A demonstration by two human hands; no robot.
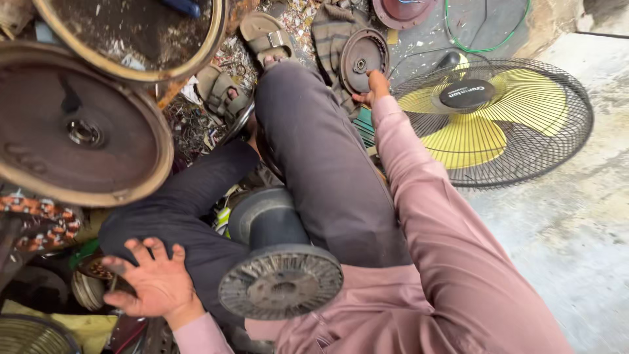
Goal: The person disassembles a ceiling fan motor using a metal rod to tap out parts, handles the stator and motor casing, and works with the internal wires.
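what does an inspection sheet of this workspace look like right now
surface: grey concrete floor, stained
job's things: round motor cover at right hand; black spool between the knees
clutter: large rusty discs, scrap, striped cloth
grippers: right hand stretched out touching the motor cover; left hand open, fingers spread, on left thigh
cables: green wire looped on floor
surroundings: caged yellow-bladed fan lying flat; sandalled feet

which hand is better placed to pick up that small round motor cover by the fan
Right. The right hand already reaches the small round motor cover; the left hand rests open, far back by the knee.
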